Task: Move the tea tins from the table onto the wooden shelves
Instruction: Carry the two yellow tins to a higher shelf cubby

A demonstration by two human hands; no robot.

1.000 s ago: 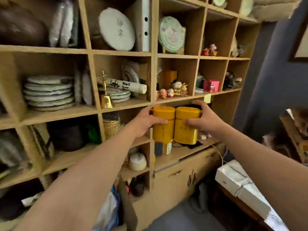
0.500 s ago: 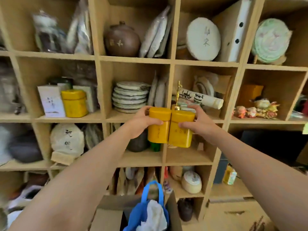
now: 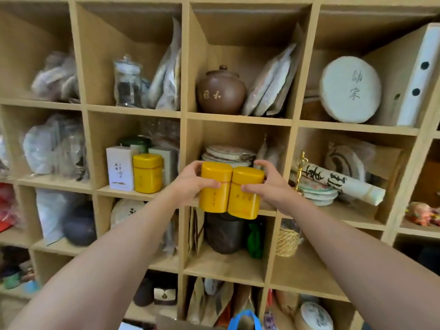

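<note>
the two yellow tea tins (image 3: 232, 190) looked like smooth, softly glossy metal, the shelves (image 3: 238, 115) were matt pale wood, the brown jar (image 3: 221, 92) dull clay, and the scroll (image 3: 342, 184) paper.

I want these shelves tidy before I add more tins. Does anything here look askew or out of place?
The rolled scroll lies slanted across the stacked tea cakes, one end jutting past the shelf edge. The white binder leans diagonally in its top right compartment. The two yellow tins in the hands are held upright, side by side.

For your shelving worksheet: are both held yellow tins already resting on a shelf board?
No: both hands hold the two yellow tins in the air before the shelf.
</note>
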